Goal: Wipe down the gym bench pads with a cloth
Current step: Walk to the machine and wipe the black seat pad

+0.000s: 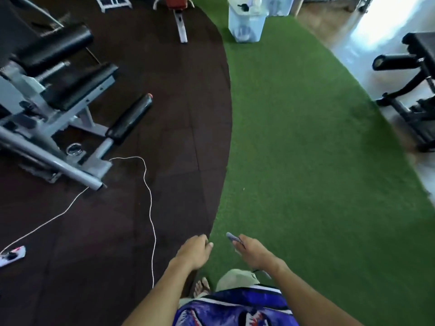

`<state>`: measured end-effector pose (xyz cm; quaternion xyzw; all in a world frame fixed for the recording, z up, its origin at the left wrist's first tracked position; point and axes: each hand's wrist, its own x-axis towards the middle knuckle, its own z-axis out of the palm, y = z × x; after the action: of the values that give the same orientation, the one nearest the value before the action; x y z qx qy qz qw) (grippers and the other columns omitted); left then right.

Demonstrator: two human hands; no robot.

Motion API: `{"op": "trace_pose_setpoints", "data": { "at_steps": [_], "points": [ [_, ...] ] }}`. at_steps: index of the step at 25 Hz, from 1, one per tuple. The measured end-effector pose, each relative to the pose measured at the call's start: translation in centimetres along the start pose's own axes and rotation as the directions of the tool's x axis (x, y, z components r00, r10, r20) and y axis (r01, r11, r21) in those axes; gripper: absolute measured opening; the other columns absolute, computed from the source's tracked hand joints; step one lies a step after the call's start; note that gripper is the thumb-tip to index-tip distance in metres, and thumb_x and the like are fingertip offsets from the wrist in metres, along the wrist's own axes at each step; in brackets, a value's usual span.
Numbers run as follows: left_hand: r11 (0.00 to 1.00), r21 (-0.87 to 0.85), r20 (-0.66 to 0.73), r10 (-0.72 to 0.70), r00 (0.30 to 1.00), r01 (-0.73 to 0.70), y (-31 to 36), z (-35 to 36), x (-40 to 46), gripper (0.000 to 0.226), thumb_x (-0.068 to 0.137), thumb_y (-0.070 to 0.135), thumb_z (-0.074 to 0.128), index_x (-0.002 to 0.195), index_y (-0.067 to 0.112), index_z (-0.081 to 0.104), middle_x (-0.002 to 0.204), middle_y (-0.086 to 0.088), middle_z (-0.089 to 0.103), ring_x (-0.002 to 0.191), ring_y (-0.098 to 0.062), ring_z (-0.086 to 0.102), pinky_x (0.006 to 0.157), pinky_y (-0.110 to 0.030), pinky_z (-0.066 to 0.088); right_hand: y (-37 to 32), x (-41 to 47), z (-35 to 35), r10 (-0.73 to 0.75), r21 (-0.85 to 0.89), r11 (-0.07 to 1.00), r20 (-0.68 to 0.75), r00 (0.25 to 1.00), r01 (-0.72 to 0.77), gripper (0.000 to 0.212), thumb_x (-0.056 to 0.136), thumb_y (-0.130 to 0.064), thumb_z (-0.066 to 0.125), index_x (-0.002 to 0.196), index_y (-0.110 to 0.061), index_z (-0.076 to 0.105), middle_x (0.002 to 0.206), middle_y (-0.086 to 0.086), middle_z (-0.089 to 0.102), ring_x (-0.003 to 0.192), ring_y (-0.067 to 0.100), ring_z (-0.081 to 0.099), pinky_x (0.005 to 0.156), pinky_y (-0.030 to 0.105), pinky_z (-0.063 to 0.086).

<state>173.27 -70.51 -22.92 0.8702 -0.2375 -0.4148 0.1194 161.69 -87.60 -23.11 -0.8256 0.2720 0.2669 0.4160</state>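
My right hand (255, 254) is low in the view over the green turf, shut on a small grey-blue cloth (231, 237) whose tip sticks out past the fingers. My left hand (196, 250) hangs beside it with the fingers curled and nothing in them. A grey-framed gym bench with black pads (80, 88) stands at the far left on the dark rubber floor, with a black roller pad (53, 47) above it and a black foam roller (130, 118) at its foot. Both hands are far from the bench.
A white cord (149, 198) snakes across the dark floor to a power strip (11, 255) at the lower left. A clear plastic bin (246, 23) stands on the turf at the back. Another black bench (414, 90) is at the right. A red-padded bench (176, 5) is far back.
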Motion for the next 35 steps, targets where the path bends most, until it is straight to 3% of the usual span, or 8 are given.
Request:
{"op": "trace_pose_setpoints", "data": {
  "at_steps": [3,7,9,14,21,26,32,35],
  "points": [
    [1.0,-0.024,0.015,-0.003,1.0,0.003,2.2,-7.2,8.0,0.036,0.099,0.044,0.042,0.11,0.015,0.06,0.113,-0.006,0.062,0.105,-0.026,0.06,0.094,-0.044,0.05,-4.0,8.2,-6.8,-0.017,-0.015,1.0,-0.015,1.0,0.017,0.033,0.104,-0.04,0.038,0.102,-0.01,0.053,0.088,0.01,0.062,0.071,0.021,0.054,0.054,0.031,0.037],
    [0.998,-0.063,-0.01,-0.008,1.0,0.007,5.8,-17.4,21.1,0.037,0.099,0.045,0.041,0.112,0.015,0.059,0.114,-0.006,0.062,0.103,-0.025,0.06,0.091,-0.042,0.05,-8.9,21.7,-17.1,-0.082,-0.032,0.996,0.004,0.997,0.082,0.04,0.105,-0.034,0.039,0.121,0.0,0.053,0.102,0.014,0.062,0.086,0.024,0.057,0.071,0.032,0.039],
    [0.996,-0.078,-0.029,-0.036,0.999,0.034,7.4,-22.5,26.5,0.036,0.1,0.045,0.04,0.112,0.016,0.059,0.113,-0.006,0.061,0.102,-0.025,0.059,0.091,-0.041,0.05,-11.1,27.4,-22.2,-0.088,-0.03,0.996,0.021,0.996,0.089,0.037,0.104,-0.036,0.039,0.113,-0.004,0.056,0.101,0.012,0.067,0.084,0.026,0.061,0.075,0.039,0.048],
    [0.986,-0.14,-0.076,-0.097,0.992,0.086,12.0,-35.3,39.6,0.036,0.1,0.043,0.04,0.115,0.016,0.059,0.117,-0.006,0.061,0.109,-0.026,0.059,0.095,-0.042,0.049,-16.6,41.1,-35.1,-0.071,-0.009,0.997,0.045,0.996,0.072,0.04,0.098,-0.048,0.041,0.11,-0.014,0.058,0.115,0.012,0.07,0.103,0.029,0.068,0.089,0.047,0.054],
    [0.986,-0.152,-0.05,-0.081,0.995,0.073,14.1,-51.8,58.6,0.041,0.099,0.043,0.038,0.122,0.016,0.057,0.131,-0.01,0.057,0.115,-0.028,0.058,0.098,-0.043,0.048,-25.9,60.3,-49.1,-0.073,-0.037,0.997,0.014,0.997,0.073,0.034,0.101,-0.044,0.042,0.103,-0.014,0.059,0.101,0.007,0.071,0.087,0.025,0.066,0.083,0.041,0.052],
    [0.988,-0.128,-0.063,-0.093,0.994,0.084,13.6,-67.7,71.0,0.036,0.1,0.042,0.041,0.112,0.014,0.059,0.12,-0.011,0.062,0.111,-0.029,0.059,0.096,-0.043,0.048,-36.1,74.3,-58.7,-0.077,-0.044,0.996,-0.01,0.997,0.077,0.035,0.1,-0.043,0.044,0.106,-0.013,0.059,0.101,0.012,0.071,0.086,0.028,0.067,0.081,0.042,0.053],
    [0.94,-0.297,-0.105,-0.207,0.973,0.168,10.4,-83.2,82.0,0.038,0.099,0.044,0.042,0.118,0.015,0.059,0.121,-0.007,0.062,0.111,-0.025,0.06,0.094,-0.04,0.05,-50.6,90.0,-67.5,-0.183,-0.147,0.969,0.103,0.978,0.197,0.03,0.103,-0.039,0.042,0.114,-0.016,0.057,0.1,0.008,0.069,0.085,0.027,0.066,0.077,0.044,0.055],
    [0.892,-0.402,-0.124,-0.276,0.953,0.206,7.3,-88.4,87.3,0.036,0.1,0.041,0.042,0.111,0.013,0.061,0.117,-0.009,0.065,0.105,-0.026,0.061,0.091,-0.04,0.05,-56.9,98.3,-70.7,-0.215,-0.219,0.941,0.203,0.955,0.258,0.03,0.104,-0.035,0.041,0.121,-0.015,0.056,0.103,-0.002,0.058,0.088,0.018,0.054,0.064,0.023,0.049]
  ]
}}
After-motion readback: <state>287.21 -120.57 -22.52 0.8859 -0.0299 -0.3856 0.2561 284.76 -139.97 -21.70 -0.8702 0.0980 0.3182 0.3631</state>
